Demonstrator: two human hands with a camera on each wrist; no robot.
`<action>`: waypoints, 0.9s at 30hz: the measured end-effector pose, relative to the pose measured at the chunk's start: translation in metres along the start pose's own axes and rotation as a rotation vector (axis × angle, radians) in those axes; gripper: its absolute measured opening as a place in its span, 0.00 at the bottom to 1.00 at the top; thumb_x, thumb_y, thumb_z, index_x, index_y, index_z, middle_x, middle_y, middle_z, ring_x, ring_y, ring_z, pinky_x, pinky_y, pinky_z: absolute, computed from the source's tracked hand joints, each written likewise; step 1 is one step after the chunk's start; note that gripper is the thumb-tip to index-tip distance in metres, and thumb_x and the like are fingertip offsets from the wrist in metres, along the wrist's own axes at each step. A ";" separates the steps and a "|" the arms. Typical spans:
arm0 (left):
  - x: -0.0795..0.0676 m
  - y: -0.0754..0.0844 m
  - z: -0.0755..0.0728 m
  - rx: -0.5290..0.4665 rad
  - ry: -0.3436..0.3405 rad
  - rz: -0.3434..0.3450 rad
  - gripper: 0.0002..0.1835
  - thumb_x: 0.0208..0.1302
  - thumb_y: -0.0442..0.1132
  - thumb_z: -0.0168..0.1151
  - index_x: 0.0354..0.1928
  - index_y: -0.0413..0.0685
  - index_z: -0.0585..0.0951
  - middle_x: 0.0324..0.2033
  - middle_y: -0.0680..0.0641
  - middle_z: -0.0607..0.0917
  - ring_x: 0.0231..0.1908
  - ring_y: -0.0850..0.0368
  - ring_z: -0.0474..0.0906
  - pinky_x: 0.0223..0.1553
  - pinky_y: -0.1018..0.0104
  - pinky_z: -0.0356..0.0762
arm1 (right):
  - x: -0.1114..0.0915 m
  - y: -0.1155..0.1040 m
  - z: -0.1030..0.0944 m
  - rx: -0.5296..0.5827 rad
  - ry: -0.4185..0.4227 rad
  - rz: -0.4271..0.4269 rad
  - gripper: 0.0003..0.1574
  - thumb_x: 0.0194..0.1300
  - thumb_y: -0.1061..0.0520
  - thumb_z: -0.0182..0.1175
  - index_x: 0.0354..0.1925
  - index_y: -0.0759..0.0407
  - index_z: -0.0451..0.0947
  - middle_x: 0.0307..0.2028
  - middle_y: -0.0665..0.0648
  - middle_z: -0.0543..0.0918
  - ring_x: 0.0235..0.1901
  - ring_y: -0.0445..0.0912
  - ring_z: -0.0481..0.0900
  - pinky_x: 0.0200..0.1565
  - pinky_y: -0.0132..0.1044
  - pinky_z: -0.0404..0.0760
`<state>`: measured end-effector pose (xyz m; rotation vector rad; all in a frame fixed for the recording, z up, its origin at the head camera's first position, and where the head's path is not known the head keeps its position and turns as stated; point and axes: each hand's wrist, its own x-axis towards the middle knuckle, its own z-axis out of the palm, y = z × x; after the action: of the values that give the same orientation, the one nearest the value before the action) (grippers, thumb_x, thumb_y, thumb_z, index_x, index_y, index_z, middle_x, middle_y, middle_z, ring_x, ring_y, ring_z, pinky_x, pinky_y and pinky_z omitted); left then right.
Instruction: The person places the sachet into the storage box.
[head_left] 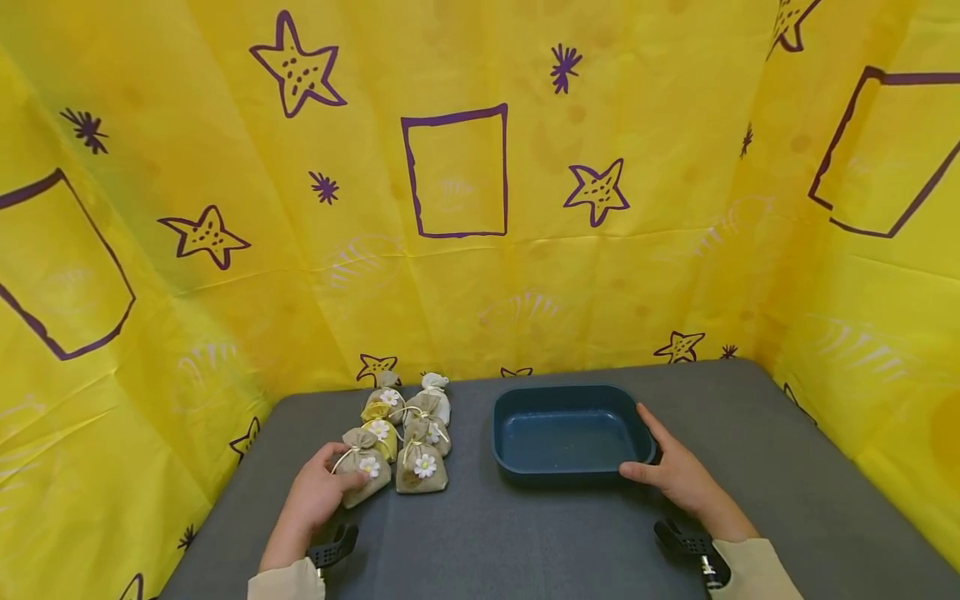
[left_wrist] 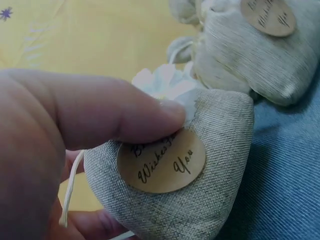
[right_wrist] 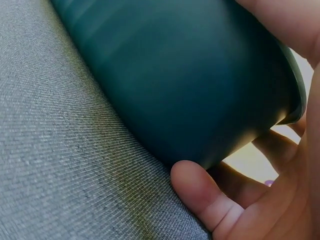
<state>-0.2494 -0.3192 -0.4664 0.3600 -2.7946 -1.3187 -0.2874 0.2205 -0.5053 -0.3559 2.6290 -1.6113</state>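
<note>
My left hand (head_left: 316, 492) grips a grey-beige drawstring sachet (head_left: 367, 482) with a white daisy, at the near left of a cluster of sachets. In the left wrist view the thumb (left_wrist: 145, 112) presses its front beside an oval paper label (left_wrist: 162, 162), with fingertips behind it. My right hand (head_left: 678, 471) holds the right end of a dark blue rectangular dish (head_left: 555, 477), thumb at the near corner and a finger along the far side. In the right wrist view fingers curl round the dish's outer wall (right_wrist: 165, 75). The dish's inside shows nothing in it.
Close by stand a beige daisy sachet (head_left: 422, 467), a yellow one (head_left: 383, 439), a white one (head_left: 442, 402) and other beige ones, in two rows. The grey cloth-covered table (head_left: 480, 542) is bounded by yellow patterned curtains (head_left: 465, 308) at the back and sides.
</note>
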 end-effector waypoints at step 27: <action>-0.006 0.074 -0.006 -0.460 0.047 0.095 0.31 0.61 0.41 0.73 0.64 0.42 0.75 0.51 0.39 0.80 0.41 0.52 0.78 0.39 0.64 0.79 | 0.001 0.002 0.001 0.038 0.000 -0.011 0.67 0.59 0.54 0.73 0.80 0.51 0.40 0.75 0.71 0.45 0.70 0.70 0.49 0.63 0.70 0.51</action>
<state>-0.2573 -0.2774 -0.4053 0.2288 -2.3358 -1.8316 -0.2883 0.2204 -0.5077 -0.3687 2.5973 -1.6614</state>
